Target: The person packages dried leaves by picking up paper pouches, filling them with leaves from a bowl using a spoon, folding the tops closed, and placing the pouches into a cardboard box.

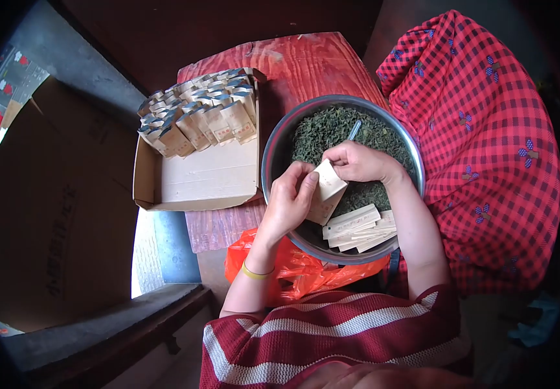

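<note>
My left hand grips a small tan paper bag by its left side, thumb on the front. My right hand pinches the same bag near its top edge with closed fingers. The bag is held tilted over a wide metal basin of dark green dried leaves. A metal handle, perhaps a spoon's, sticks up just beyond my right hand; its lower end is hidden. Below my hands, a fanned stack of flat paper bags lies inside the basin's near side.
A shallow cardboard box on the red wooden table holds rows of upright filled paper bags. Red checkered cloth covers something at right. An orange plastic bag hangs below the basin. A large carton stands left.
</note>
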`<state>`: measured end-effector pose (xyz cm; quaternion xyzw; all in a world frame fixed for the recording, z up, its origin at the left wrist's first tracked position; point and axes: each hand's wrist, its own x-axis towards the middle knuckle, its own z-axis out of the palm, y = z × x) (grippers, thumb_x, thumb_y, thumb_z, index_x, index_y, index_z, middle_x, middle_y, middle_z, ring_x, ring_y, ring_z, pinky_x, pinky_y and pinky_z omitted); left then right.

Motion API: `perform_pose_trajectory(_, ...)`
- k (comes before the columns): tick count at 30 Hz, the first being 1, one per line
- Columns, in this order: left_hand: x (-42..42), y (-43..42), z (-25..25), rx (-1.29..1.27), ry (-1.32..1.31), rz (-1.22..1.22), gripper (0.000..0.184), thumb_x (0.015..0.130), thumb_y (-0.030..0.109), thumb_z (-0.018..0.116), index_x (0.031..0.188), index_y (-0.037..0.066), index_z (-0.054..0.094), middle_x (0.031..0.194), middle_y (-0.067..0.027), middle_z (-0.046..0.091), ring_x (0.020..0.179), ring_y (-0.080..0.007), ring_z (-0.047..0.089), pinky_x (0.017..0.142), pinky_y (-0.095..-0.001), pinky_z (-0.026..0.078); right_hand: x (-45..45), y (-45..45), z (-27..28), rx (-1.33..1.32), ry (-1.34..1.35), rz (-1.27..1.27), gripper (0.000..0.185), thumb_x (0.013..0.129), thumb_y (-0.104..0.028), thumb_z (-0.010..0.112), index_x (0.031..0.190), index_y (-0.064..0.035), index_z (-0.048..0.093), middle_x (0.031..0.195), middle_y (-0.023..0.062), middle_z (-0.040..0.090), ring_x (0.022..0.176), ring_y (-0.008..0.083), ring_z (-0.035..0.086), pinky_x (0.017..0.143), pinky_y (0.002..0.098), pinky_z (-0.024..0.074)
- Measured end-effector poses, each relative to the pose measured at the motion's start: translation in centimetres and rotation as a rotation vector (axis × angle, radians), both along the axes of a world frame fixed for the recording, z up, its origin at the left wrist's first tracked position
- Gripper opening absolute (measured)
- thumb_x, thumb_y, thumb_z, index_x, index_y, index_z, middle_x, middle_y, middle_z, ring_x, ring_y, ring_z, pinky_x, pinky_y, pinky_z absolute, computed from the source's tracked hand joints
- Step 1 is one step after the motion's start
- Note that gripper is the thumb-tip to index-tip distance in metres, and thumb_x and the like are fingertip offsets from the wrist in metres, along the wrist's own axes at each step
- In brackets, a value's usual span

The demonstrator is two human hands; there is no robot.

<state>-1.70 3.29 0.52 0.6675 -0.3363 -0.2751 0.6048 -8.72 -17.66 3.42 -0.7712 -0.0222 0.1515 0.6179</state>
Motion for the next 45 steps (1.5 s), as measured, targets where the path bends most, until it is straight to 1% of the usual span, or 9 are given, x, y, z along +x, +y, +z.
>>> perform_pose_trajectory(4, -0.5, -0.2, 1.4, 0.038, -0.507, 0.008, 0.07, 0.079, 0.018, 0.079, 0.138, -0.002, 0.046, 0.128, -0.0227, 0.057, 0.119, -0.0348, 0.056, 0.102, -0.0416, 0.043, 0.5, 0.1, -0.7, -0.03, 0.037, -0.204, 0.013, 0.092, -0.005, 0.052, 0.092, 0.0011, 0.063, 0.083, -0.0001, 0.064, 0.078, 0.0042, 0.057, 0.067, 0.0238, 0.048)
perform_pose_trajectory(15, -0.7, -0.3, 0.9, 0.065, -0.492, 0.063, 0.058, 0.079, 0.007, 0.075, 0.131, -0.004, 0.051, 0.121, -0.0225, 0.062, 0.11, -0.0338, 0.063, 0.094, -0.0377, 0.049, 0.2, 0.3, 0.1, -0.094, 0.045, -0.203, 0.01, 0.092, -0.005, 0.056, 0.089, 0.0013, 0.062, 0.076, -0.0008, 0.063, 0.069, 0.0041, 0.056, 0.061, 0.0237, 0.0474)
perform_pose_trajectory(19, -0.6, -0.4, 0.7, 0.108, -0.454, 0.051, 0.055, 0.079, 0.01, 0.074, 0.128, -0.003, 0.054, 0.116, -0.0218, 0.064, 0.108, -0.0344, 0.063, 0.093, -0.0397, 0.049, -0.7, -2.0, 0.8, -0.009, -0.024, -0.275, 0.03, 0.091, -0.032, 0.072, 0.084, -0.0031, 0.064, 0.07, -0.0004, 0.062, 0.063, 0.0072, 0.059, 0.057, 0.0224, 0.0471)
perform_pose_trajectory(27, -0.5, -0.7, -0.2, 0.05, -0.549, 0.111, 0.055, 0.082, 0.008, 0.074, 0.131, -0.003, 0.053, 0.107, -0.018, 0.067, 0.094, -0.0231, 0.067, 0.081, -0.0324, 0.052, -0.5, -2.7, -0.7, -1.186, -0.354, -0.678, 0.032, 0.079, -0.029, 0.075, 0.105, -0.013, 0.065, 0.088, 0.0076, 0.069, 0.088, 0.0283, 0.068, 0.075, 0.0441, 0.0511)
perform_pose_trajectory(29, -0.6, -0.7, -0.2, 0.172, -0.465, 0.123, 0.056, 0.081, 0.008, 0.074, 0.132, -0.003, 0.052, 0.103, -0.0174, 0.067, 0.087, -0.0217, 0.065, 0.076, -0.0322, 0.052, -0.6, -2.9, -1.4, -1.143, -0.273, -0.62, 0.033, 0.079, -0.028, 0.074, 0.105, -0.0119, 0.064, 0.087, 0.0069, 0.069, 0.091, 0.0286, 0.068, 0.077, 0.0448, 0.051)
perform_pose_trajectory(31, -0.7, -0.8, 0.5, 0.234, -0.376, 0.067, 0.059, 0.082, 0.016, 0.074, 0.132, -0.003, 0.049, 0.12, -0.0264, 0.061, 0.113, -0.0412, 0.059, 0.094, -0.0445, 0.049, -0.3, -2.2, -0.4, -1.066, -0.202, -0.616, 0.034, 0.08, -0.03, 0.073, 0.105, -0.0094, 0.062, 0.09, 0.0103, 0.07, 0.092, 0.0312, 0.068, 0.081, 0.0468, 0.0498)
perform_pose_trajectory(33, -0.9, -0.6, 0.3, 0.253, -0.487, 0.12, 0.058, 0.081, 0.011, 0.075, 0.132, -0.004, 0.052, 0.097, -0.0179, 0.067, 0.08, -0.0205, 0.064, 0.073, -0.0318, 0.051, -0.2, -1.3, 0.0, -0.983, -0.132, -0.596, 0.036, 0.082, -0.031, 0.072, 0.105, -0.0069, 0.06, 0.092, 0.0136, 0.071, 0.094, 0.0338, 0.068, 0.085, 0.0487, 0.0486)
perform_pose_trajectory(40, -0.8, -0.7, 0.2, 0.241, -0.473, 0.114, 0.058, 0.081, 0.014, 0.076, 0.131, -0.004, 0.052, 0.1, -0.0188, 0.068, 0.08, -0.0196, 0.064, 0.072, -0.0316, 0.052, 0.5, -0.1, -1.2, -1.152, -0.14, -0.514, 0.048, 0.082, -0.03, 0.071, 0.12, -0.0047, 0.054, 0.091, 0.0166, 0.071, 0.09, 0.0355, 0.069, 0.081, 0.0476, 0.052)
perform_pose_trajectory(45, -0.7, -0.6, 0.4, 0.131, -0.439, 0.112, 0.058, 0.082, 0.015, 0.077, 0.131, -0.002, 0.053, 0.1, -0.017, 0.069, 0.083, -0.018, 0.064, 0.075, -0.0314, 0.052, 0.7, -3.3, -2.1, -0.416, -0.124, -0.64, 0.025, 0.087, -0.028, 0.068, 0.086, -0.0039, 0.069, 0.081, 0.0113, 0.071, 0.077, 0.0279, 0.069, 0.07, 0.0373, 0.0515)
